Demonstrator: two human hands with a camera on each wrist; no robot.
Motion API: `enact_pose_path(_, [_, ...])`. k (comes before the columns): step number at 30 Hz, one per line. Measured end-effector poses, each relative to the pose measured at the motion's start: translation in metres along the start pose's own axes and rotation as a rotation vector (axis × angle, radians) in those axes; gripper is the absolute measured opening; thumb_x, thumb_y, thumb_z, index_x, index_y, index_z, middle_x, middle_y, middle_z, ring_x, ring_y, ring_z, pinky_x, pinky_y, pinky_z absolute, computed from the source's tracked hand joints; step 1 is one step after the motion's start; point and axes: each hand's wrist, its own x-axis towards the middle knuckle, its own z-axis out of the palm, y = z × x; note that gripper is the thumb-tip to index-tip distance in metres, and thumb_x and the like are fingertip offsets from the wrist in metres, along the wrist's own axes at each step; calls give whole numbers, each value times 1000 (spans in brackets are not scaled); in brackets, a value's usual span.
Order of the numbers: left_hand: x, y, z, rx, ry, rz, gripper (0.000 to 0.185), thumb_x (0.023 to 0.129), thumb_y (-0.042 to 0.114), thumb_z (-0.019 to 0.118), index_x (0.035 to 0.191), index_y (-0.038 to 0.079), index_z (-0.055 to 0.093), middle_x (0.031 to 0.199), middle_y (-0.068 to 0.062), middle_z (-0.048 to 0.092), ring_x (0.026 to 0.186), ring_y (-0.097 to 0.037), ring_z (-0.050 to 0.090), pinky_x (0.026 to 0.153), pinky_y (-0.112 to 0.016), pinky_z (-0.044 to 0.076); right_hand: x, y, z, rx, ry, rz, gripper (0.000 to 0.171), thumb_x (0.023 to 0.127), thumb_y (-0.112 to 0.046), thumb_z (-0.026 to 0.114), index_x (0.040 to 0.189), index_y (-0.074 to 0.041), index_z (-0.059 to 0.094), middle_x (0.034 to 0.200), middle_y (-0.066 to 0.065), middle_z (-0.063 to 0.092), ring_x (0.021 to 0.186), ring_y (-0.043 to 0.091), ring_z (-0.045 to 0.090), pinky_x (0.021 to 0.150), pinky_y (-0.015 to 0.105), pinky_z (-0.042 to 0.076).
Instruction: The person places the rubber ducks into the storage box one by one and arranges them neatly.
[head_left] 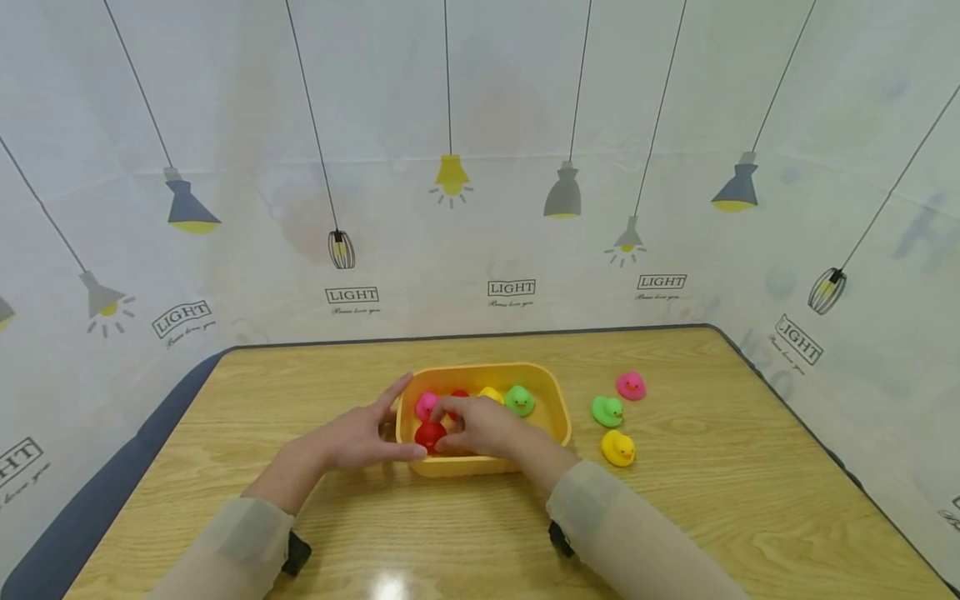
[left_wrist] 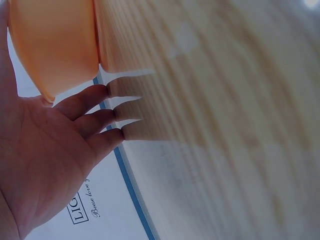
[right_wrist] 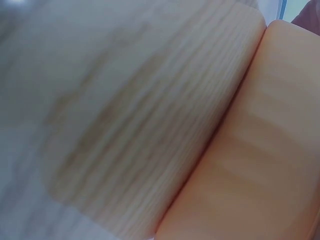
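Your left hand (head_left: 358, 437) rests flat, fingers straight, against the yellow tub (head_left: 553, 400). Your right hand (head_left: 480, 425) reaches inside over the red duck (head_left: 429, 434); its finger state cannot be told.

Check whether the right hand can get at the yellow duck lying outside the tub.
Probably yes: the yellow duck sits on bare table just right of the right hand, which is inside the yellow tub; nothing lies between.
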Motion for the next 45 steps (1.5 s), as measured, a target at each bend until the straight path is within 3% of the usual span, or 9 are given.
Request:
enact_pose_path(18, [0, -1, -1, -3, 3, 4, 123, 86, 78, 79, 176, 47, 0, 161, -21, 59, 146, -48, 58, 120, -75, 42, 2, 2, 1, 13, 7, -18, 23, 99, -34, 84, 117, -31, 70, 83, -4, 59, 76, 13, 57, 70, 24, 47])
enact_pose_path(36, [0, -1, -1, -6, 1, -8, 122, 85, 79, 78, 175, 49, 1, 162, -20, 58, 146, -47, 58, 121, -75, 42, 2, 0, 0, 50, 9, -6, 24, 99, -31, 85, 118, -31, 71, 87, -3, 61, 85, 15, 60, 77, 26, 50])
enact_pose_path(45, [0, -1, 0, -3, 5, 22, 123, 86, 79, 78, 176, 47, 1, 162, -21, 58, 144, -48, 59, 119, -74, 44, 0, 2, -3, 80, 28, -19, 27, 98, -30, 85, 122, -33, 72, 89, -3, 63, 85, 15, 60, 74, 25, 51])
